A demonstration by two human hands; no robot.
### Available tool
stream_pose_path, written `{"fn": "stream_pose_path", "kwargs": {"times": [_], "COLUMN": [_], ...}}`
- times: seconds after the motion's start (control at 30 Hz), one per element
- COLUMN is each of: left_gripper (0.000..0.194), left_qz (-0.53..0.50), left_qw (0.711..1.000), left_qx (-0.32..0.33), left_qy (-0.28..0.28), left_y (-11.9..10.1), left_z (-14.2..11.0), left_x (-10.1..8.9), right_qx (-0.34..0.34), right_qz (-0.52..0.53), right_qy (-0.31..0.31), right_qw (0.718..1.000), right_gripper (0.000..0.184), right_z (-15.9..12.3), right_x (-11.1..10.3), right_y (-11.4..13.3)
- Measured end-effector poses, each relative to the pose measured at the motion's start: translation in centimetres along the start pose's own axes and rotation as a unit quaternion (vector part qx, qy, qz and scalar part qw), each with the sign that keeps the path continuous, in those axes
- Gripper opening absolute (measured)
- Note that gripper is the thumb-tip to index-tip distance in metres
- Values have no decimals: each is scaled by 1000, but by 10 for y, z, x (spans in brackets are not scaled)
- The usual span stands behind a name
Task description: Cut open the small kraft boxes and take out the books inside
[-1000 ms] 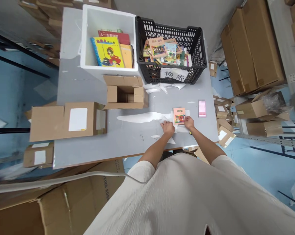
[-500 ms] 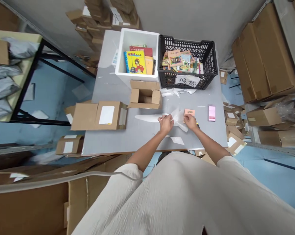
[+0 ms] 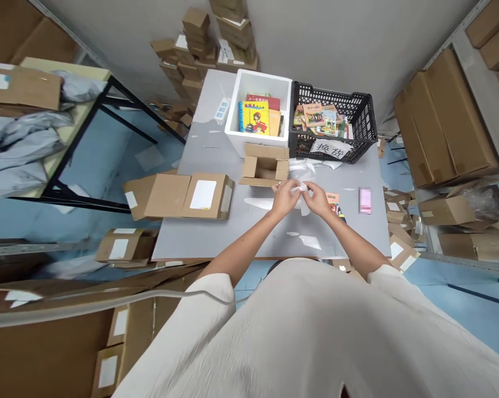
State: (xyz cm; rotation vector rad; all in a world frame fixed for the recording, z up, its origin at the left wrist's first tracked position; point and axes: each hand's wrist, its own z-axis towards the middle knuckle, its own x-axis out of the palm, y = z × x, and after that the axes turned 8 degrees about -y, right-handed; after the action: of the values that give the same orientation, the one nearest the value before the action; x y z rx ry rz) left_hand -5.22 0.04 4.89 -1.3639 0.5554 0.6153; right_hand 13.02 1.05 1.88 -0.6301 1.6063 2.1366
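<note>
My left hand (image 3: 285, 197) and my right hand (image 3: 316, 198) meet over the middle of the grey table (image 3: 216, 240). Between them is a crumpled, translucent white sheet of wrapping (image 3: 302, 186), pinched by the fingers of both hands. An end of it hangs down below the fingers. Partly covered by my right hand and wrist, a small orange book (image 3: 334, 202) lies on the table. Just beyond my left hand stands an open cardboard box (image 3: 261, 181) with its flaps up. White paper scraps (image 3: 309, 242) lie nearer to me, and a white strip (image 3: 258, 203) lies to the left.
Behind stand a white foam box (image 3: 237, 141) of books and a black crate (image 3: 366, 124) of booklets. A phone (image 3: 364, 200) lies at the right. A larger carton (image 3: 210, 196) sits at the left. Shelves and stacked boxes flank the table.
My hands have come together, the right one moving left off the orange book. The white wrapping is now bunched between them. The view has shifted, so the table appears farther right.
</note>
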Motion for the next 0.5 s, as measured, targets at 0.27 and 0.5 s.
{"fn": "stream_pose_path", "kwargs": {"times": [0.27, 0.5], "left_gripper": [26, 34], "left_qz": [22, 47], "left_qw": [989, 993], "left_qx": [100, 38], "left_qy": [-107, -99], "left_y": [18, 57], "left_z": [26, 36], "left_x": [-64, -94], "right_qx": [-75, -40], "right_qz": [-7, -6], "right_qy": [-41, 15], "right_qw": [996, 999], "right_gripper": [35, 39], "right_z": [73, 112], "right_x": [25, 93], "right_y": [39, 55]}}
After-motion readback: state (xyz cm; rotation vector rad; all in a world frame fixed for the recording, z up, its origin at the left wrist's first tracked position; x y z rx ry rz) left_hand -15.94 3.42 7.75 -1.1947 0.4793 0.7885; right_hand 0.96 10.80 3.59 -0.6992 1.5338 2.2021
